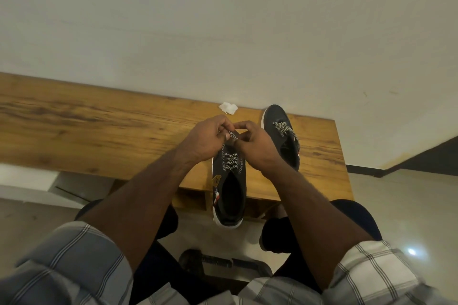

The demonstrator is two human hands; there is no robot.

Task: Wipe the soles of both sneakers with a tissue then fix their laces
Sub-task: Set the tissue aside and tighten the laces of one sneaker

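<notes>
A dark sneaker (230,188) with a white sole lies on the wooden table (99,131), its heel hanging over the near edge. Over its toe end, my left hand (205,141) and my right hand (255,146) each pinch the black-and-white lace (231,135) of this shoe. The laces below the hands run crisscross down the tongue. A second dark sneaker (281,131) rests to the right, toe pointing away, its lace tied loosely. A crumpled white tissue (228,108) lies by the table's far edge, just beyond my hands.
The table stands against a plain white wall (223,20). Its right end (342,156) is close to the second sneaker. My knees in dark trousers (354,215) and a pale floor (409,205) show below the near edge.
</notes>
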